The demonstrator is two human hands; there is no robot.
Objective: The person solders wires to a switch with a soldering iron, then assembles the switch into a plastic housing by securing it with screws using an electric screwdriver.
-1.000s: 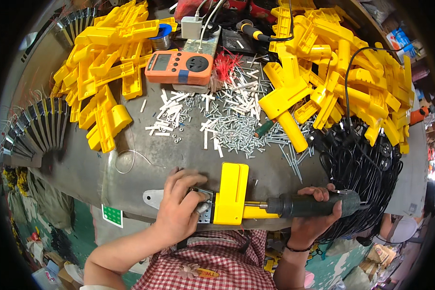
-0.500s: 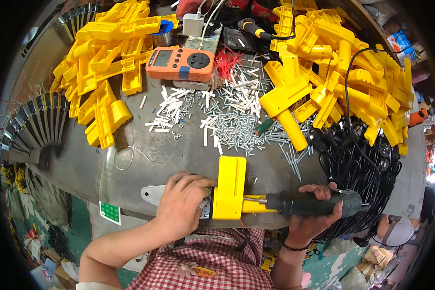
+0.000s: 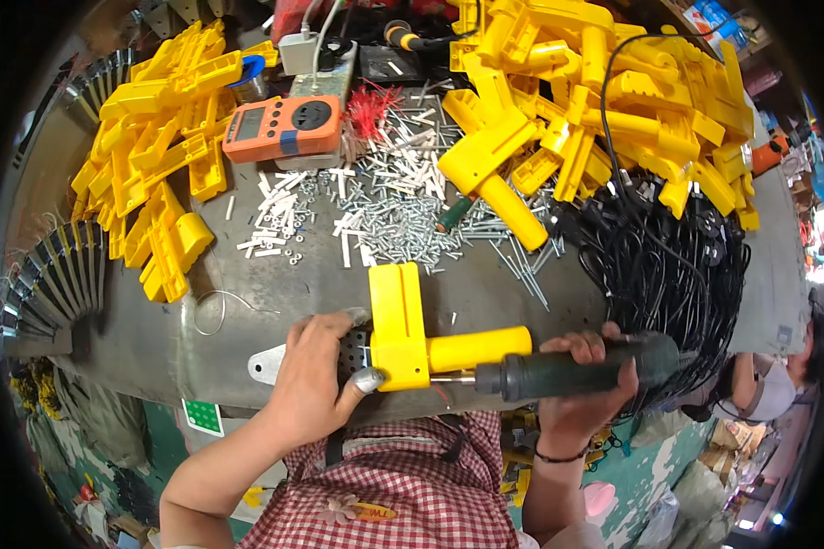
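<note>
Hands meet at the near edge of the grey surface (image 3: 247,311), both busy with one yellow housing (image 3: 403,329). The left hand (image 3: 311,384) is clenched on that housing from its left side, thumb pressed against the lower corner, fingers over a perforated metal bracket (image 3: 270,361) beneath it. The right hand (image 3: 581,384) is wrapped tight round a dark green screwdriver (image 3: 577,371), which lies level and points left — its shaft runs in just under the housing's barrel (the tip itself is hidden).

Beyond the housing, mid-surface, lies a scatter of screws (image 3: 403,233) and small white parts (image 3: 275,201). An orange meter (image 3: 284,128) sits behind them, near a tuft of red wires (image 3: 371,101). More yellow housings are heaped to the left (image 3: 156,146) and, in a bigger pile, at the far right (image 3: 613,91). A tangle of black cords (image 3: 668,265) fills the right side — just above the right hand. Grey fan-shaped blades (image 3: 55,284) show at the left edge.
</note>
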